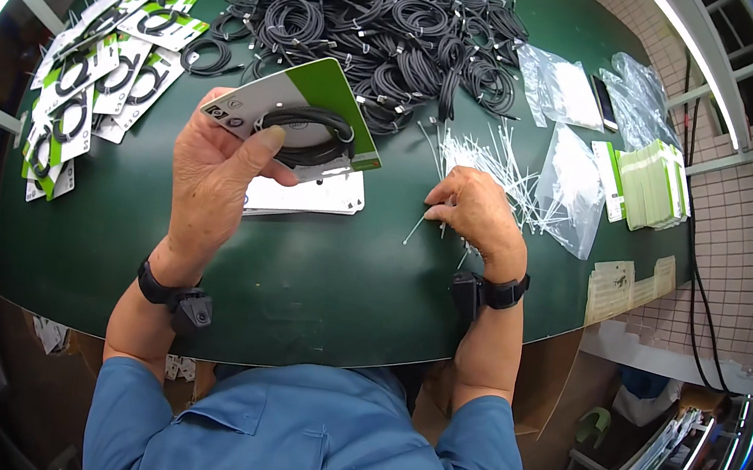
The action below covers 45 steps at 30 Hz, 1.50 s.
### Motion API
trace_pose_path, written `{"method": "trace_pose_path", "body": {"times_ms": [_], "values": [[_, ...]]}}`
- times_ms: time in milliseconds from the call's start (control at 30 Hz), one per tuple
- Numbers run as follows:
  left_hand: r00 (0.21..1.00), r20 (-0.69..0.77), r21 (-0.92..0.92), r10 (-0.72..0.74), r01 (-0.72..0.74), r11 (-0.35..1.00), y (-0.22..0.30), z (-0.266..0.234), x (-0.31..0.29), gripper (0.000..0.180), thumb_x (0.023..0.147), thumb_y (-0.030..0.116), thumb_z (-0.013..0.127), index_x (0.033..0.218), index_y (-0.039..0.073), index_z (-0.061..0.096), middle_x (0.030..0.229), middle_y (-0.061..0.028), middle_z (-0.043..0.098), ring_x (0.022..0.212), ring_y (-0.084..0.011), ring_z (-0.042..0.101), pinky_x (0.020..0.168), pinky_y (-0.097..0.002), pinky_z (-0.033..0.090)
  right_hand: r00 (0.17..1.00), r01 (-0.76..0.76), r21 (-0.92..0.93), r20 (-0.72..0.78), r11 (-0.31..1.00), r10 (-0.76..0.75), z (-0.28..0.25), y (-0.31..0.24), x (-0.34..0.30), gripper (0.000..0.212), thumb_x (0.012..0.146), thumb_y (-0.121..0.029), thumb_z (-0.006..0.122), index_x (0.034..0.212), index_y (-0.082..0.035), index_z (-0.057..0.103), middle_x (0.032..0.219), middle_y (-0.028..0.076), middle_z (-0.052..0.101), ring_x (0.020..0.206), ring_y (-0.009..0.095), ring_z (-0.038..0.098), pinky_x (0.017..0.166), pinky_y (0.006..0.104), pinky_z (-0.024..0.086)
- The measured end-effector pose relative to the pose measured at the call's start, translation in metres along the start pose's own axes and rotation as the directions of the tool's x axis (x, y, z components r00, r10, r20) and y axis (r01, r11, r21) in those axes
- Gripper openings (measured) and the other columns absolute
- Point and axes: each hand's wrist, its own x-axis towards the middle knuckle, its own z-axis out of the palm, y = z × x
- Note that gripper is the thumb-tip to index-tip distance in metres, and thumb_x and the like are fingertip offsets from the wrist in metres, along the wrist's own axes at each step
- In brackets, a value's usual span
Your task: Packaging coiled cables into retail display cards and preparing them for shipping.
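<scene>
My left hand (214,163) is raised over the table, gripping a white-and-green packaging card (324,88). A coiled black cable (302,116) lies against that card, with my thumb pressed on the coil. Below them on the table is a small stack of white cards (324,199), partly hidden by the held card. To the right, my right hand (478,212) is pinched at the near edge of a loose heap of white cable ties (498,161). One thin cable tie (413,231) sticks out from its thumb and fingertip.
A large heap of coiled black cables (374,28) covers the far middle of the green table (341,296). Carded cables (74,95) pile up at left. Plastic bags (570,188), a dark phone-like slab (603,101) and stacked green-and-white cards (650,186) lie at right.
</scene>
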Motion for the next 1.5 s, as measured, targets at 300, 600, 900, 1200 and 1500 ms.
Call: {"method": "trace_pose_path", "body": {"times_ms": [300,600,900,1200,1500], "values": [[0.999,-0.026,-0.026,-0.024,0.023,0.999,0.0,0.002,-0.003,0.028,0.098,0.001,0.067,0.122,-0.003,0.053,0.11,-0.0157,0.07,0.094,-0.0213,0.074,0.063,-0.0307,0.067,0.972,0.152,-0.181,-0.149,0.972,-0.18,0.032,-0.006,0.004,0.011,0.083,-0.014,0.077,0.084,-0.004,0.071,0.087,0.011,0.067,0.089,0.033,0.067,0.078,0.0436,0.054],[0.999,-0.023,-0.01,-0.035,0.035,0.999,0.001,0.003,-0.003,0.027,0.099,0.003,0.067,0.12,-0.002,0.052,0.11,-0.016,0.069,0.095,-0.0219,0.074,0.065,-0.0309,0.068,0.984,0.143,-0.042,-0.104,0.989,-0.146,0.022,-0.026,0.004,0.011,0.086,-0.014,0.075,0.086,-0.005,0.068,0.087,0.011,0.067,0.09,0.034,0.066,0.08,0.0456,0.054],[0.999,0.003,-0.035,-0.032,0.032,0.999,0.002,0.006,-0.001,0.025,0.099,0.003,0.068,0.117,-0.001,0.051,0.109,-0.0152,0.069,0.098,-0.0216,0.073,0.069,-0.0324,0.068,0.95,0.265,-0.157,-0.127,0.951,-0.286,0.048,-0.038,0.01,0.014,0.089,-0.014,0.074,0.095,-0.003,0.066,0.087,0.012,0.066,0.09,0.037,0.065,0.08,0.0453,0.054],[0.974,0.09,0.301,0.208,-0.226,0.926,-0.001,0.01,-0.015,0.021,0.101,0.0,0.062,0.119,-0.004,0.053,0.124,-0.0231,0.069,0.113,-0.029,0.07,0.094,-0.04,0.062,0.955,0.108,0.637,-0.279,0.763,0.097,0.011,-0.044,0.002,0.01,0.1,-0.011,0.068,0.099,-0.001,0.066,0.079,0.005,0.066,0.065,0.014,0.064,0.059,0.0285,0.053],[0.814,0.319,0.52,0.485,-0.578,0.629,-0.009,0.01,-0.008,0.025,0.087,-0.001,0.077,0.111,-0.001,0.069,0.12,-0.0206,0.072,0.119,-0.0364,0.07,0.101,-0.0425,0.055,0.946,0.209,0.752,-0.317,0.624,0.064,0.014,-0.051,-0.001,0.008,0.105,-0.009,0.062,0.103,-0.002,0.062,0.085,0.003,0.069,0.063,0.004,0.058,0.056,0.0188,0.048]]}}
